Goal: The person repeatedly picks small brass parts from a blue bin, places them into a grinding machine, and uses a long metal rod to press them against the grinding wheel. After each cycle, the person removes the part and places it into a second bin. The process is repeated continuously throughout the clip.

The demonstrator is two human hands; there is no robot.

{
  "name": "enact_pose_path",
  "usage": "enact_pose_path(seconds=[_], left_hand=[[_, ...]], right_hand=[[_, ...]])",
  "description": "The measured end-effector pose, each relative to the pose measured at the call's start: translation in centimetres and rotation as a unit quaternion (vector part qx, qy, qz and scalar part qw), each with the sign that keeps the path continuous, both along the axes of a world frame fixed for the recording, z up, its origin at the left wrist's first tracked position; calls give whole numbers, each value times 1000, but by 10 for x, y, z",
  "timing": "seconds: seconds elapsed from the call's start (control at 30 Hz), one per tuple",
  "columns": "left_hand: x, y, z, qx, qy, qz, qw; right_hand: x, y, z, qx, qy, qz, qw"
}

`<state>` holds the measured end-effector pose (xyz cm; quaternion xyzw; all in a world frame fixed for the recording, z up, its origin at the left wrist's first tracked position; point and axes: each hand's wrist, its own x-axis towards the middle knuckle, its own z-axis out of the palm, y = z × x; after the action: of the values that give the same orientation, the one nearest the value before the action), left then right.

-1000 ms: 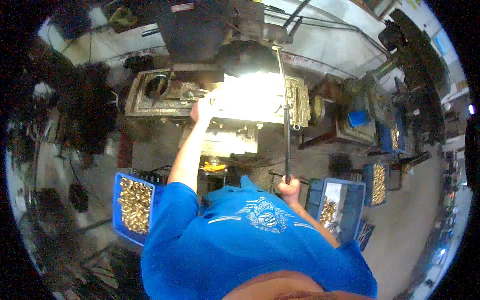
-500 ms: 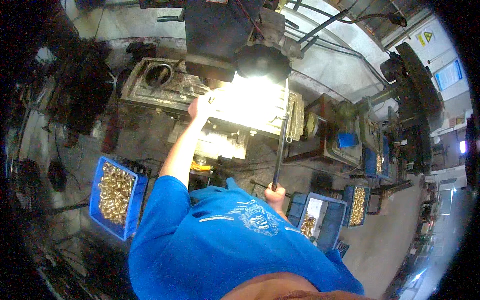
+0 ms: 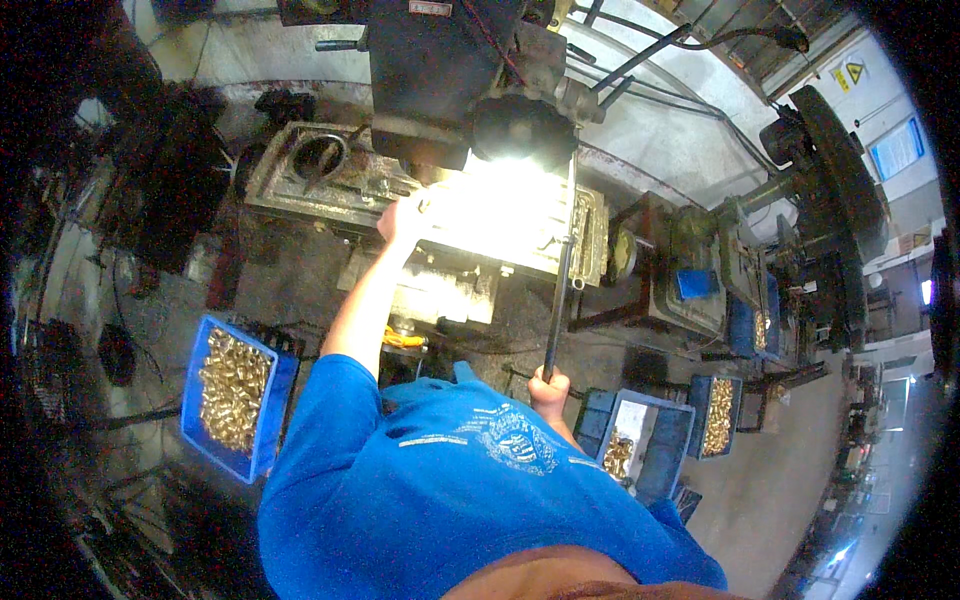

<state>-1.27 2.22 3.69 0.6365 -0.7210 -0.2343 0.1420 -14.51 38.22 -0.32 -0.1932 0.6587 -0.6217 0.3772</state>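
My right hand (image 3: pixel 549 388) is wrapped round the lower end of a long dark lever (image 3: pixel 563 310), which rises to the right side of a machine. Under the bright work lamp (image 3: pixel 525 130), my left hand (image 3: pixel 402 219) is closed at the front of the metal machine table (image 3: pixel 290 190). Glare washes out its fingertips, and what they hold cannot be made out. The dark machine head (image 3: pixel 425 70) stands above and behind this hand. A round metal ring (image 3: pixel 318 153) lies at the left end of the table.
A blue bin (image 3: pixel 232 395) full of brass-coloured parts stands at my left. To my right are a blue-grey bin (image 3: pixel 660 440) with some parts and a smaller full bin (image 3: pixel 717 415). Another machine (image 3: pixel 690 270) stands at the far right. Something yellow (image 3: pixel 402 338) sits below the table.
The view has shifted very slightly. Both hands keep their places, the left at the table and the right on the lever.
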Motion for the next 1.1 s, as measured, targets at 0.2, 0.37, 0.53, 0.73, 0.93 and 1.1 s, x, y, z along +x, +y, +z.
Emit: enact_pose_path(seconds=[0.2,0.37,0.53,0.73,0.93,1.1], left_hand=[[0,-2,-4,-18,5,-13,1000],[-1,-1,-5,-13,13,-23,1000],[-1,-9,-20,-25,21,-30,999],[0,-15,-30,-30,9,-32,999],[-3,-8,-12,-1,4,-20,1000],[-1,-4,-8,-4,17,3,1000]], right_hand=[[-4,1,-4,23,69,28,997],[-7,0,-20,9,85,14,996],[-10,0,-32,13,133,12,991],[-10,-2,-28,24,168,17,985],[-6,-4,-19,0,96,-2,995],[-15,2,-37,9,80,27,996]])
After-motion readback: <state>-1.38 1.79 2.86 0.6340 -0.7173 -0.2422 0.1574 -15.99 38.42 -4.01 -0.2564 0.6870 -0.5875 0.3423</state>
